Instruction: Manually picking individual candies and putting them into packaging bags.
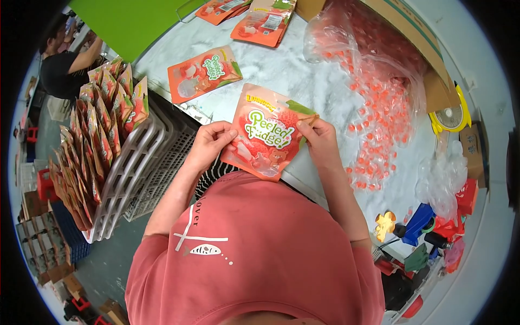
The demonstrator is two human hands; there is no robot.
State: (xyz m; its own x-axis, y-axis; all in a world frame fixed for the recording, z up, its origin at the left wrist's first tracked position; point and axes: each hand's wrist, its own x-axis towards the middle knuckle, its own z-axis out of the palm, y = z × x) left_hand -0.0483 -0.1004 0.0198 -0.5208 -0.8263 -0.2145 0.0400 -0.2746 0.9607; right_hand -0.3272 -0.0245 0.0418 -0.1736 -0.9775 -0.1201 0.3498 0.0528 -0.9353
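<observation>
A red and pink candy pouch (265,135) is held up in front of me, its printed front facing me. My left hand (214,143) pinches the pouch's left edge between thumb and fingers. At its upper right edge, by the green corner, my right hand (318,138) grips it the same way. Another pouch (203,74) lies flat on the white table (303,81), just beyond the held one. Small wrapped red candies (374,130) spill over the table to the right, out of a clear plastic bag (338,32).
Left of me, a white plastic crate (127,162) is packed with upright filled pouches (97,130). Flat pouches (268,21) are stacked at the far edge. A cardboard box (433,70), a yellow scale (452,114) and a blue tape dispenser (418,223) stand right. Another person (62,67) works far left.
</observation>
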